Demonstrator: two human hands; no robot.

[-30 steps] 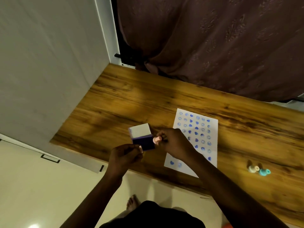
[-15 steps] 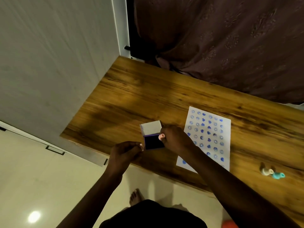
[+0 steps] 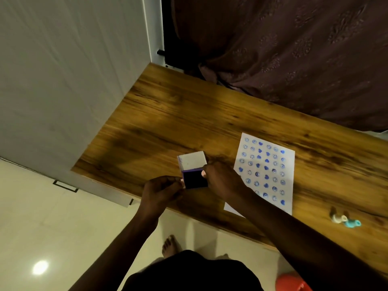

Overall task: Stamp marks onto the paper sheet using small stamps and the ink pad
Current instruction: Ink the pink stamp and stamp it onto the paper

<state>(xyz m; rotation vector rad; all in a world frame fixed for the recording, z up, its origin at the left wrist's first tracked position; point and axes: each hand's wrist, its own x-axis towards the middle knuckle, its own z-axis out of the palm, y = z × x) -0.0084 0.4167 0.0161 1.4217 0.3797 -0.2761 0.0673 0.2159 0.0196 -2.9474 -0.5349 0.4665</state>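
The left hand [image 3: 161, 191] is pinching the open ink pad [image 3: 194, 179] at its 9 o'clock edge; the right hand [image 3: 222, 181] is closing on its 3 o'clock side, contents hidden. The stamped paper [image 3: 265, 171] is lying at 3 o'clock on the desk [image 3: 168, 122], two small stamps [image 3: 345, 220] beyond. No writing is legible.
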